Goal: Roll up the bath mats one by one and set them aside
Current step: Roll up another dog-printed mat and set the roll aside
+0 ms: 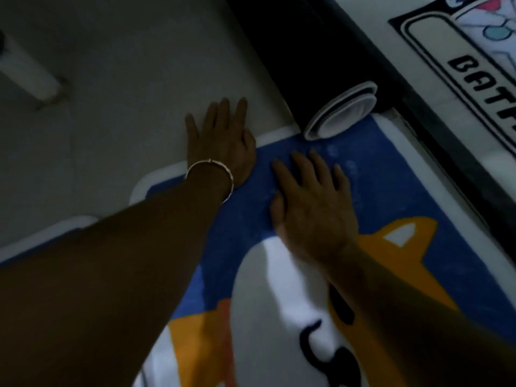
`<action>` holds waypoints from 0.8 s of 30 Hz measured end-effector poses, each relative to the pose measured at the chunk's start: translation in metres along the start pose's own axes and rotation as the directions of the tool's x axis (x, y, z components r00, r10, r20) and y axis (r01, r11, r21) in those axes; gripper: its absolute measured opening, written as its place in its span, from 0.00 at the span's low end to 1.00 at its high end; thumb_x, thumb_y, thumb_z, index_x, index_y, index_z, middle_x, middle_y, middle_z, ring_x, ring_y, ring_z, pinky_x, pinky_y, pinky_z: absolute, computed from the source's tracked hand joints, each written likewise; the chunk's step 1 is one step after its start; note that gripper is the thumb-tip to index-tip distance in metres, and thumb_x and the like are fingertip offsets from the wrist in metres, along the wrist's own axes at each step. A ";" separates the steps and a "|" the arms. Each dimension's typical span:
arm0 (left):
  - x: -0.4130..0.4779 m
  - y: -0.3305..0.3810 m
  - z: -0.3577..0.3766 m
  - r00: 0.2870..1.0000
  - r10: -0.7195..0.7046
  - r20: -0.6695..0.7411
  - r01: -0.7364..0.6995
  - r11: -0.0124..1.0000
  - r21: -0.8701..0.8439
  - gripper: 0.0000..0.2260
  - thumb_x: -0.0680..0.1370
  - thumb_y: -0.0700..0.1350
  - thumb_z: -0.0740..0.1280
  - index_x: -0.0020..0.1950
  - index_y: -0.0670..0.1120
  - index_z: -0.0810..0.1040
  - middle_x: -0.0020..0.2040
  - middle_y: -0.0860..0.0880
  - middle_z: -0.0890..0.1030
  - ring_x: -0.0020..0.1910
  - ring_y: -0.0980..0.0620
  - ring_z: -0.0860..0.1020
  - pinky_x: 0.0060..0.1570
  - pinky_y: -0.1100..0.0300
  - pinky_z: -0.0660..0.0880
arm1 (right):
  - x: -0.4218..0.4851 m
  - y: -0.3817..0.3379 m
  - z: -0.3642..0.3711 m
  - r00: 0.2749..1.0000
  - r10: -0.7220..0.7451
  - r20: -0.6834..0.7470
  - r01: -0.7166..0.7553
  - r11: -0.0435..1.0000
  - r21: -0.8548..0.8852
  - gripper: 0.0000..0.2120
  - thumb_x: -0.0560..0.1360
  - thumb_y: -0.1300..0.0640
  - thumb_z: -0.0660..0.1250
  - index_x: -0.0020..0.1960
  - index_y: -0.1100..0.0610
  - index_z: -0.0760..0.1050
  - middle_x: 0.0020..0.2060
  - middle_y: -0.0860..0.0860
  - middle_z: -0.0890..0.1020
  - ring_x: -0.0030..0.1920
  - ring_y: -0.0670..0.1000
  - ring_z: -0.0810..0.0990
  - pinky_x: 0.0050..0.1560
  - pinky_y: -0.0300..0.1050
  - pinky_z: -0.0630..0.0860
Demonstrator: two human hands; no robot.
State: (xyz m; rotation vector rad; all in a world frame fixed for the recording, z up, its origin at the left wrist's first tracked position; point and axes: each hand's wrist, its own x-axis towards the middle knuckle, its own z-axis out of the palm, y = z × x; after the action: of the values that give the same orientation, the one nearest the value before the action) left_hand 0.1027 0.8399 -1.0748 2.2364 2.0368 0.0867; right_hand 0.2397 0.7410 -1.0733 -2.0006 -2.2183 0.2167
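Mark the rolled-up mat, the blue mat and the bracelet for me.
rolled-up mat (339, 118): head view, its white spiral end.
blue mat (391, 185): head view, bare blue pile near the far edge.
bracelet (209, 161): head view, top of the band.

blue bath mat (377, 191) — flat, white border, orange-and-white cartoon face | rolled bath mat (307, 60) — black outside, white spiral end on blue mat's far corner | lettered bath mat (435, 43), flat, upper right

Stretches left hand (223, 143) and right hand (314, 210) forward side by side, both laid flat, palms down, fingers straight and slightly spread.
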 end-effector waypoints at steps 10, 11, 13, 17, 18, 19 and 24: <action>-0.211 -0.011 0.004 0.994 0.046 0.096 -0.051 0.998 0.046 0.29 0.75 0.59 0.49 0.77 0.55 0.53 0.77 0.46 0.56 0.76 0.43 0.53 0.71 0.36 0.50 | 0.000 0.005 0.010 0.996 -0.020 -0.089 0.015 0.999 -0.051 0.30 0.75 0.46 0.43 0.73 0.52 0.64 0.71 0.58 0.67 0.73 0.60 0.61 0.71 0.61 0.54; -0.209 -0.010 0.003 0.993 0.035 0.116 -0.040 0.998 0.040 0.30 0.74 0.59 0.49 0.77 0.55 0.52 0.77 0.47 0.55 0.76 0.43 0.52 0.71 0.36 0.48 | 0.001 0.005 0.010 0.997 -0.015 -0.079 0.011 0.998 -0.062 0.28 0.76 0.47 0.45 0.73 0.53 0.64 0.72 0.59 0.66 0.73 0.61 0.61 0.71 0.62 0.54; -0.206 -0.009 0.000 0.992 0.029 0.122 -0.033 0.999 0.035 0.31 0.73 0.59 0.47 0.77 0.56 0.51 0.78 0.47 0.53 0.77 0.44 0.49 0.72 0.38 0.44 | -0.008 -0.012 0.010 0.997 0.016 -0.075 -0.020 0.999 -0.044 0.26 0.78 0.49 0.48 0.73 0.56 0.64 0.71 0.61 0.66 0.73 0.64 0.61 0.70 0.64 0.54; -0.207 -0.010 -0.001 0.988 0.034 0.151 -0.046 0.996 0.079 0.29 0.75 0.58 0.43 0.77 0.57 0.47 0.78 0.49 0.48 0.77 0.47 0.45 0.72 0.39 0.42 | -0.064 -0.051 0.012 0.997 0.069 -0.020 -0.069 0.997 0.038 0.28 0.77 0.48 0.45 0.73 0.58 0.64 0.72 0.61 0.65 0.73 0.63 0.60 0.71 0.64 0.57; -0.209 -0.009 -0.001 0.990 0.042 0.133 -0.052 0.996 0.075 0.28 0.76 0.57 0.42 0.77 0.57 0.45 0.78 0.49 0.47 0.77 0.47 0.44 0.73 0.39 0.42 | -0.080 -0.053 0.014 0.998 0.046 -0.035 -0.043 0.996 0.076 0.27 0.79 0.49 0.44 0.72 0.59 0.66 0.71 0.61 0.67 0.72 0.63 0.63 0.70 0.63 0.61; -0.210 -0.008 -0.003 0.991 0.040 0.129 -0.048 0.997 0.059 0.27 0.77 0.56 0.42 0.77 0.57 0.44 0.78 0.50 0.46 0.77 0.48 0.43 0.73 0.40 0.42 | -0.094 -0.052 0.019 0.998 -0.007 -0.065 0.010 0.998 0.054 0.26 0.81 0.49 0.45 0.70 0.60 0.69 0.69 0.62 0.70 0.70 0.64 0.67 0.67 0.63 0.65; -0.186 -0.010 -0.035 0.900 0.050 0.432 -0.066 0.998 0.021 0.26 0.81 0.56 0.50 0.77 0.56 0.44 0.78 0.49 0.42 0.77 0.46 0.43 0.74 0.42 0.47 | -0.092 -0.047 0.020 0.999 0.038 -0.024 -0.041 0.988 -0.147 0.23 0.81 0.50 0.51 0.74 0.55 0.63 0.72 0.63 0.64 0.72 0.66 0.62 0.66 0.70 0.62</action>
State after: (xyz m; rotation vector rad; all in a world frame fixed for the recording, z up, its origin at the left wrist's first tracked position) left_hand 0.0708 0.6571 -1.0352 2.0964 1.7436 -0.4079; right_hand 0.1994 0.6441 -1.0848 -2.1118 -2.2433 0.0359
